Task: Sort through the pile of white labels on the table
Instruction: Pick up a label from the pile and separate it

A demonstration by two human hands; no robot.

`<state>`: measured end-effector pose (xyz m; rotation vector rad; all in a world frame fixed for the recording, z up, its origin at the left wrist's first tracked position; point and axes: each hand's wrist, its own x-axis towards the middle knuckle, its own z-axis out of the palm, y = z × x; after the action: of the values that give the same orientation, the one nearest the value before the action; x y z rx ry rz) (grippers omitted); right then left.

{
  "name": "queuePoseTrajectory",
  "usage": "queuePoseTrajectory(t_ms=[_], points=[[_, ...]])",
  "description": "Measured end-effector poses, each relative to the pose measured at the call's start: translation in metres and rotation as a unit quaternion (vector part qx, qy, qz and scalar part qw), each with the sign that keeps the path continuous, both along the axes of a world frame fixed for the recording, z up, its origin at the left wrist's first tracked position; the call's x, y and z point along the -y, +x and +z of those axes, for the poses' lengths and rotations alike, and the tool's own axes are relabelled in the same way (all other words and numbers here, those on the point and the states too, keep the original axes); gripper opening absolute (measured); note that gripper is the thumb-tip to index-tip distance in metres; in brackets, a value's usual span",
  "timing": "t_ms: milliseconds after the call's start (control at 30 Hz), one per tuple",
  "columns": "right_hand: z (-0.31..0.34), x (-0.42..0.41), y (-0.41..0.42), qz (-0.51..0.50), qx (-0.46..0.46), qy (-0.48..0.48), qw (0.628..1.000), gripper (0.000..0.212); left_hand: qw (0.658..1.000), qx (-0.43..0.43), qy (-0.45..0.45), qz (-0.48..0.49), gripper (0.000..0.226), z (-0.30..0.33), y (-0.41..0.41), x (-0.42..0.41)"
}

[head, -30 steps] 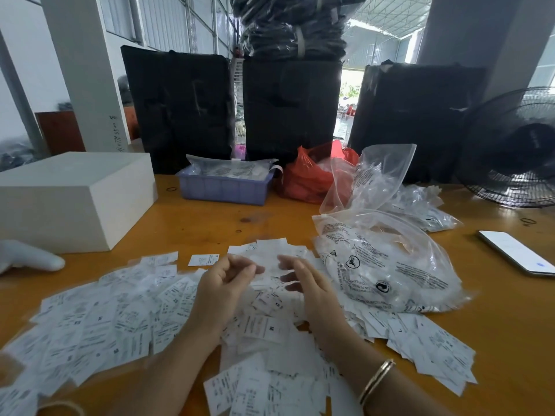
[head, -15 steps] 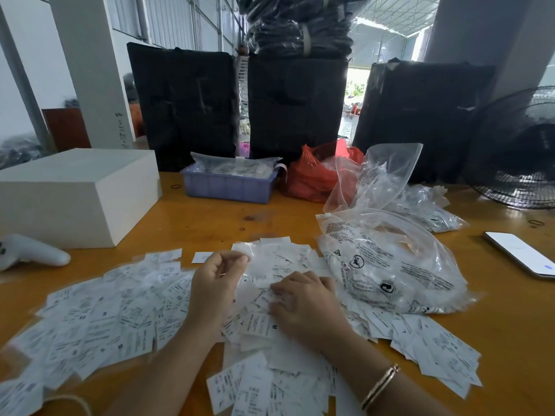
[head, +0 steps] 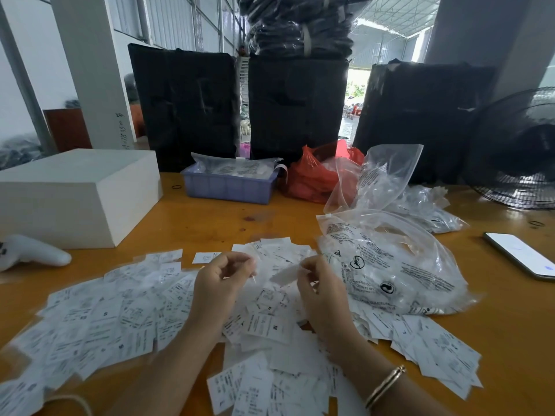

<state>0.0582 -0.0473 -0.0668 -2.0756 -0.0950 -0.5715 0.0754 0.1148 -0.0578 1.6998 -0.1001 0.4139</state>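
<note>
Seen from the head camera: pile of white labels (head: 126,319) spread across an orange wooden bench (head: 510,340). Left hand (head: 219,283) raised over the pile, fingers curled, nothing clearly in its grasp. Right hand (head: 321,291) pinching a blurred label (head: 285,274) at 12 o'clock of the pile. Clear printed bag (head: 399,265) at 2 o'clock, phone (head: 522,255) at 3 o'clock, white box (head: 75,193) at 10 o'clock, blue tray (head: 229,187) at 12 o'clock.

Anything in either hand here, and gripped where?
Right hand pinches a blurred white label by its right end. Left hand is curled; a hold cannot be told.
</note>
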Motion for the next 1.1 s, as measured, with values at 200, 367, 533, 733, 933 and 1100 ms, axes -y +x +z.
queuePoseTrajectory(t_ms=[200, 367, 533, 733, 933, 1100], points=[[0.007, 0.012, 0.002, 0.051, -0.033, 0.277, 0.959, 0.024, 0.999, 0.009, 0.028, -0.022, 0.004, -0.004, 0.002, 0.001], [0.006, 0.007, -0.001, 0.112, 0.042, 0.230, 0.966, 0.032, 0.995, 0.022, 0.079, -0.050, 0.008, -0.007, 0.002, 0.003], [0.005, 0.002, -0.002, 0.113, 0.056, 0.261, 0.957, 0.034, 0.983, 0.070, 0.155, -0.072, 0.014, -0.008, -0.003, 0.006], [0.002, 0.004, 0.002, 0.088, -0.017, 0.373, 0.923, 0.052, 0.962, 0.131, 0.228, -0.077, 0.025, -0.009, -0.005, 0.006], [0.002, 0.005, 0.008, 0.163, -0.040, 0.546, 0.821, 0.031, 0.966, 0.112, 0.226, -0.064, 0.024, -0.012, -0.003, 0.008], [0.003, 0.004, 0.007, 0.184, -0.054, 0.578, 0.793, 0.013, 0.984, 0.049, 0.145, -0.095, 0.016, -0.014, -0.003, 0.011]])
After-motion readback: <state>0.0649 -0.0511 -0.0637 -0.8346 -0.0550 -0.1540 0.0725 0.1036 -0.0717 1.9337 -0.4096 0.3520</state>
